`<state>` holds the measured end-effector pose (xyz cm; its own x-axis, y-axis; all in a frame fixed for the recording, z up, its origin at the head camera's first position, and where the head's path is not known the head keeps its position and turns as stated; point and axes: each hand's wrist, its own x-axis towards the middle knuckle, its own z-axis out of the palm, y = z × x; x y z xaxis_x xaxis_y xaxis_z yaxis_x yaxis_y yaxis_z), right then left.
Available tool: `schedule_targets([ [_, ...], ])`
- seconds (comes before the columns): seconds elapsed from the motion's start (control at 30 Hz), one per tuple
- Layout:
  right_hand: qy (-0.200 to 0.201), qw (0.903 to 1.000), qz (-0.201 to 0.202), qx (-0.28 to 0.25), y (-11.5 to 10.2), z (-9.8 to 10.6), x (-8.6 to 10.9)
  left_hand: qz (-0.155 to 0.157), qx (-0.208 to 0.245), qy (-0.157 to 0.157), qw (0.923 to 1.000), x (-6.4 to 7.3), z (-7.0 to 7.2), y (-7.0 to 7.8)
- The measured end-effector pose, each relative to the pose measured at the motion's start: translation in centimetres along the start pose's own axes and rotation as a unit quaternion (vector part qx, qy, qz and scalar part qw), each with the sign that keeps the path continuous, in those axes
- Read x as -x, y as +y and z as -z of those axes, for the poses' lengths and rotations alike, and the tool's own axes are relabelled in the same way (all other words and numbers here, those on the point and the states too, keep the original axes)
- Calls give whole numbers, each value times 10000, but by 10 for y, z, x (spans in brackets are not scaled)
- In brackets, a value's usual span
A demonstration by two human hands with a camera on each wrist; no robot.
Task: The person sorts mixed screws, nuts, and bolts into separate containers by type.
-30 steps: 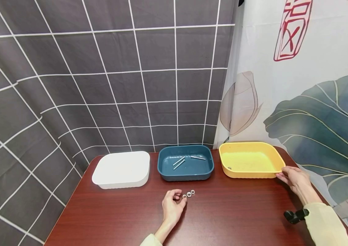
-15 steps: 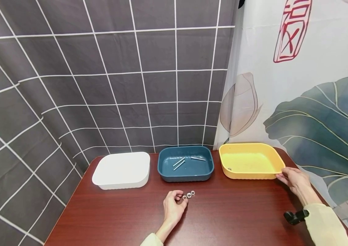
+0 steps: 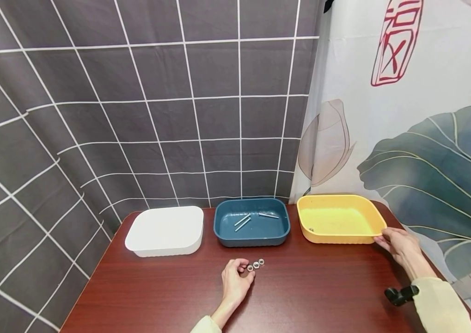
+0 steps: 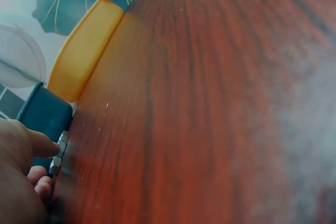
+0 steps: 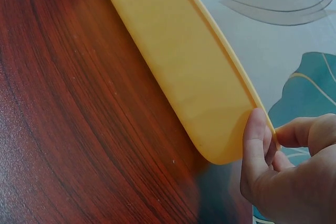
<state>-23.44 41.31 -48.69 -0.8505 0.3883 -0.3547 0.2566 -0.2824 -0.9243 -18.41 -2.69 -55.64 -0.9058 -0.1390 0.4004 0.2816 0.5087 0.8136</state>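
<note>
Left hand (image 3: pixel 235 282) low over the table, fingers bent, thumb and forefinger a little apart at the nearest of three hex nuts (image 3: pixel 256 265); from the head view I cannot tell whether they pinch it. The left wrist view gives me those nuts edge-on in a short row, a fingertip right at them, but does not settle the grip. Right hand (image 3: pixel 399 245) pinches the near right corner of the yellow tray (image 3: pixel 343 238); only the right wrist view shows me the rim caught between thumb and finger. Only from the head do I see into that tray: a small object (image 3: pixel 311 229) in its near left corner, too small to name. Same view alone gives me three screws (image 3: pixel 242 223) in the blue tray (image 3: pixel 252 241), behind the nuts, and a white container (image 3: pixel 164 231) to its left. Table (image 3: pixel 177 291) is reddish-brown with wood grain, which the wrist views show streaked dark, glossy in the right one. Beyond it, grey cloth (image 3: pixel 156 115) with white grid lines; at right, a pale hanging (image 3: pixel 356 60) with large leaves and a red seal.
</note>
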Motion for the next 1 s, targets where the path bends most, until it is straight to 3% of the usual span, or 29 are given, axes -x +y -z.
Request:
schedule_targets([
  [0.23, 27, 9999, -3, -108, 2, 0, -1, 27, -143, -41, 9999, -1, -2, 0],
  [0.77, 66, 9999, -63, -84, 0, 0, 0, -381, -338, 185, 9985, 0, -3, 0],
  [1.0, 34, 10000, -38, -63, -1, 0, 0, -378, -349, 246, 9984, 0, -4, 2],
])
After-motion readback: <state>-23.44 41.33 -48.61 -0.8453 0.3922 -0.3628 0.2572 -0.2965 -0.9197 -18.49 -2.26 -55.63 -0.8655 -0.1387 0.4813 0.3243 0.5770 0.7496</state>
